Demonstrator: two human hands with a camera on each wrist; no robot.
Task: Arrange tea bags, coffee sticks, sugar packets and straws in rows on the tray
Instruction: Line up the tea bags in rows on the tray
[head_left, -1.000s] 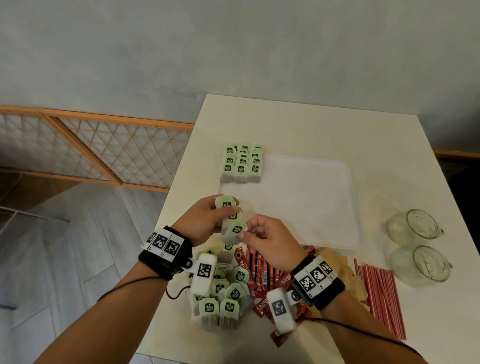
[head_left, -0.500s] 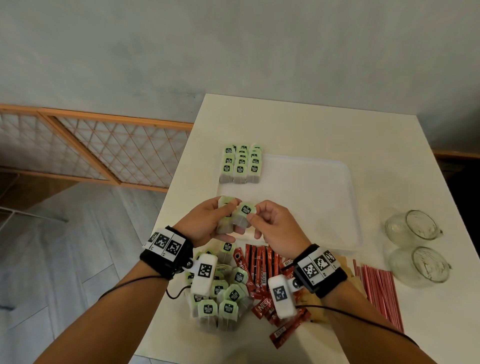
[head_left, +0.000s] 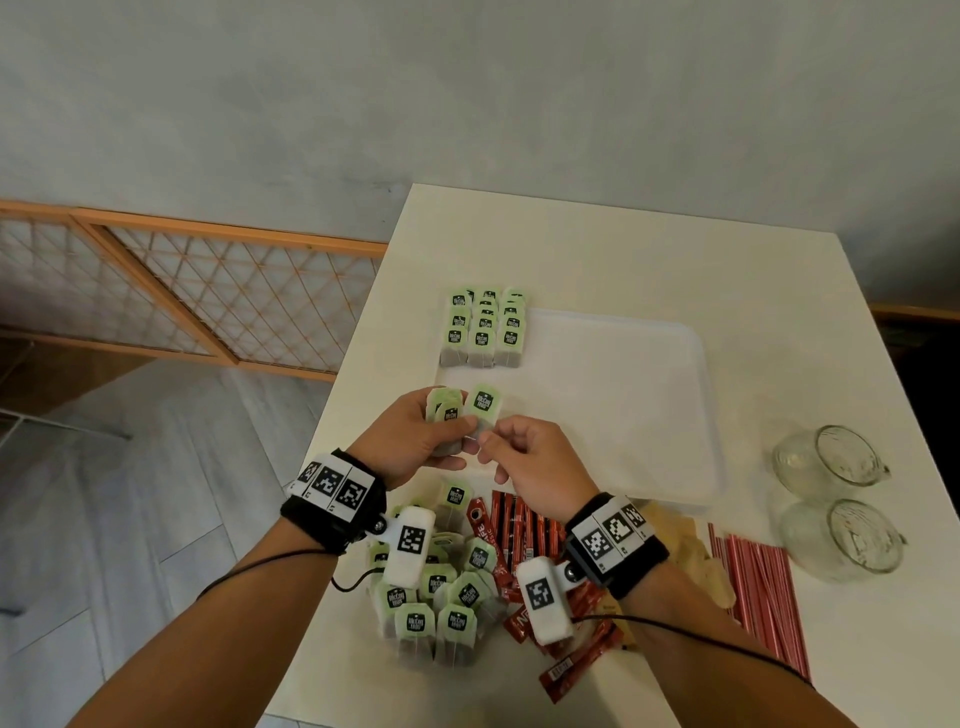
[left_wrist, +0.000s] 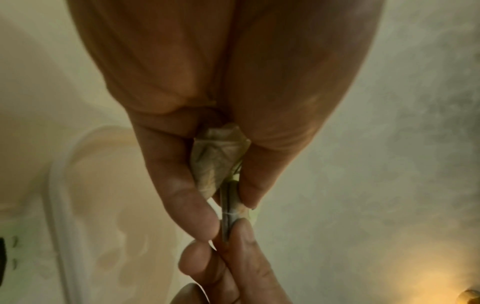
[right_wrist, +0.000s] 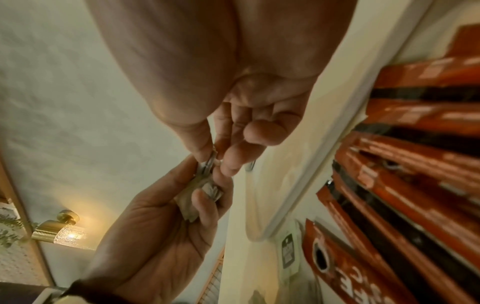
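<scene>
Left hand grips a small stack of tea bags as a supply; right hand pinches a single tea bag off it, likely for the next row. Both hover over the tray near edge, near the rows already laid at its far-left corner. Stack count unclear: fingers cover it. Loose pile and coffee sticks partly hidden by wrists.

Two glass cups on white table; wooden lattice screen
</scene>
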